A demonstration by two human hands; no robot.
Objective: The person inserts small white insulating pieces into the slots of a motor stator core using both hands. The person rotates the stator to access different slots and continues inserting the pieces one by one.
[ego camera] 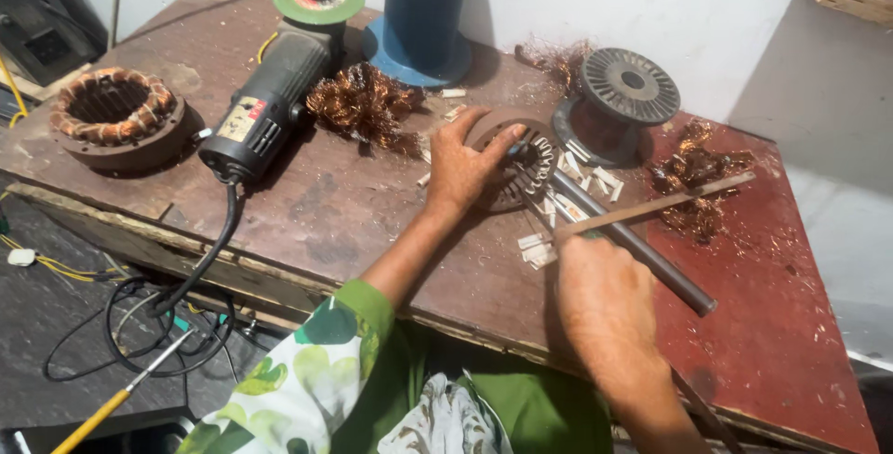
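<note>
A round metal stator core [523, 158] with slotted teeth lies on the worn wooden table [353, 212]. My left hand [465, 164] rests on its left rim, fingers spread over it. My right hand [600, 298] is closed around a thin wooden stick [670, 200] that points up and to the right. A dark metal rod [642, 251] runs from the stator's slots toward the lower right, just beside my right hand. Small white paper strips [538, 247] lie scattered around the stator.
An angle grinder [270, 100] with a green disc lies at the back left, its black cable hanging off the table. A wound stator [116, 112] sits far left. Copper wire tangles [365, 102], a blue spool [423, 12] and a black spool [621, 100] stand behind.
</note>
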